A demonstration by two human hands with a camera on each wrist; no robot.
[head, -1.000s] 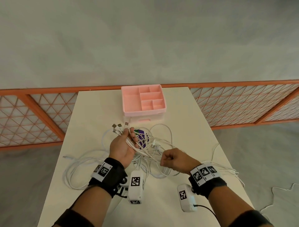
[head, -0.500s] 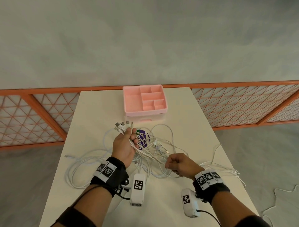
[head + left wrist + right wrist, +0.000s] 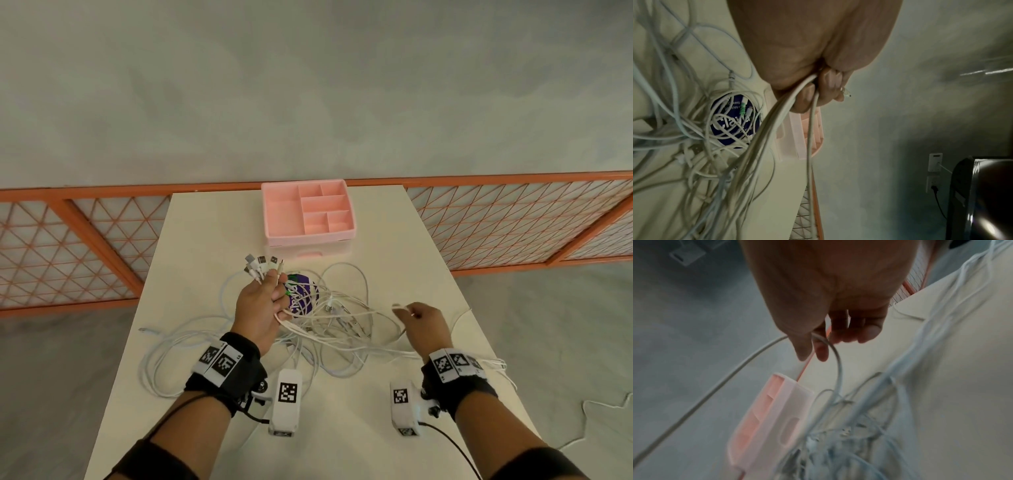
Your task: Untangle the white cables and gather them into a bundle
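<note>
Left hand [image 3: 257, 301]: grip curled tight round a sheaf of white cables [image 3: 329, 329], plug ends [image 3: 262, 265] fanned out beyond the fingers, away from the person. From this grip the strands run down and rightward into the tangle on the table [image 3: 191, 246].

Tangle lies between the two grips, partly over a round purple sticker [image 3: 303, 298]; further loops trail off to the left of the left grip.

Right hand [image 3: 426, 325]: thumb and forefinger pinch one strand near its free end [image 3: 397, 305]; the other fingers hang loosely curled. Strand's long axis runs leftward toward the left grip. Judgement: next move is to carry this end across to the left grip; right hand nearer.

Pink organiser [image 3: 308, 214], beyond both grips: all visible compartments hold nothing.
</note>
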